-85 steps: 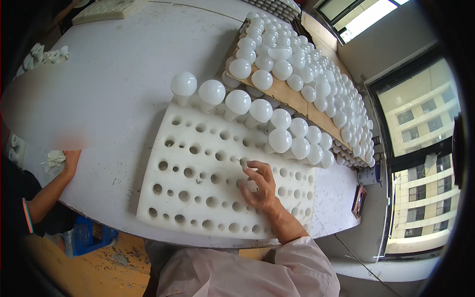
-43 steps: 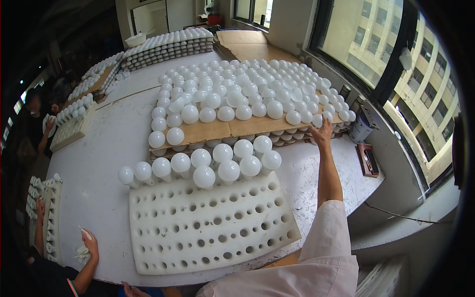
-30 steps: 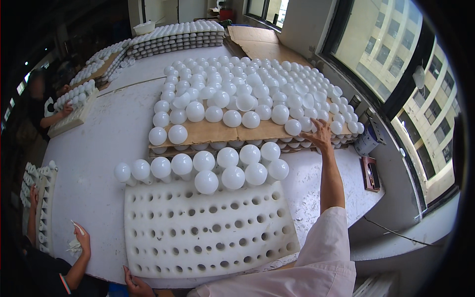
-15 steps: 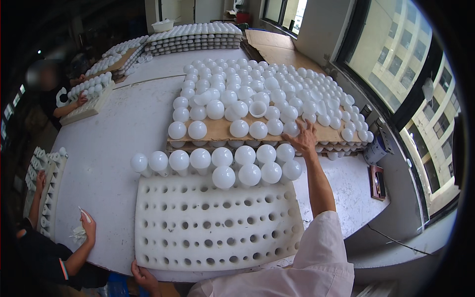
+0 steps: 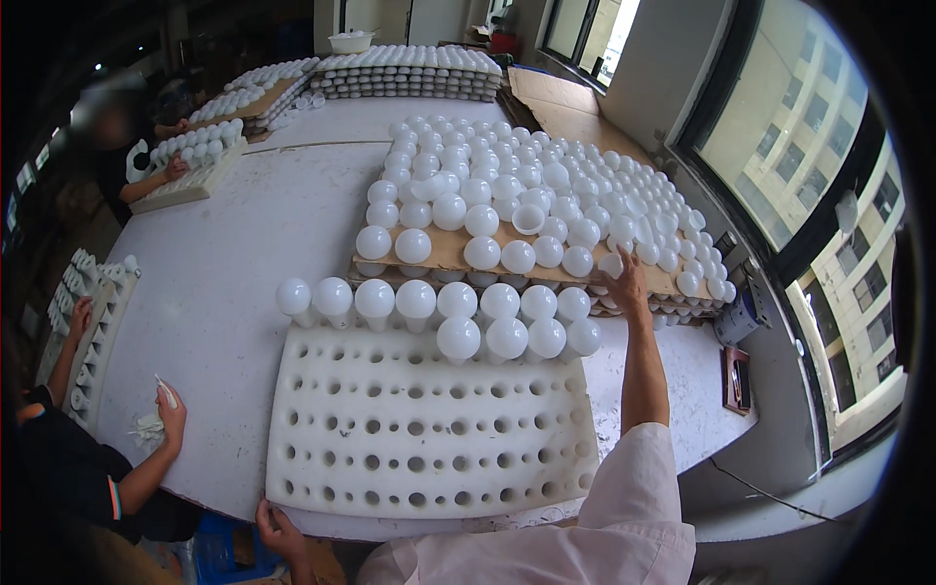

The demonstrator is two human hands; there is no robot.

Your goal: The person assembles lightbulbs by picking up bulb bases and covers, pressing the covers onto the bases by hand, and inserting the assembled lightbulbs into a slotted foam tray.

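My right hand (image 5: 627, 280) reaches over the front edge of a cardboard sheet (image 5: 444, 246), its fingers closed around a white dome-shaped bulb cover (image 5: 609, 264). Many more white bulb covers (image 5: 482, 253) sit in rows on that sheet. Low at the left, my left hand (image 5: 281, 532) has its fingers curled at the near left corner of a white foam tray (image 5: 429, 372) with rows of round holes. Along the tray's far edge stand several white bulbs (image 5: 458, 337) with domed tops; the nearer rows of holes hold nothing.
At the left, a co-worker's hands (image 5: 172, 414) are beside another foam tray (image 5: 102, 336). A second person handles a tray of bulbs (image 5: 200, 146) farther back. Stacked bulb layers (image 5: 409, 73) stand at the far end. A tin (image 5: 736, 317) and brown box (image 5: 738, 380) lie right.
My right hand's fingers, spread over a bulb cover before, have closed in around it. My left hand stays at the tray corner. The whole view has shifted slightly.
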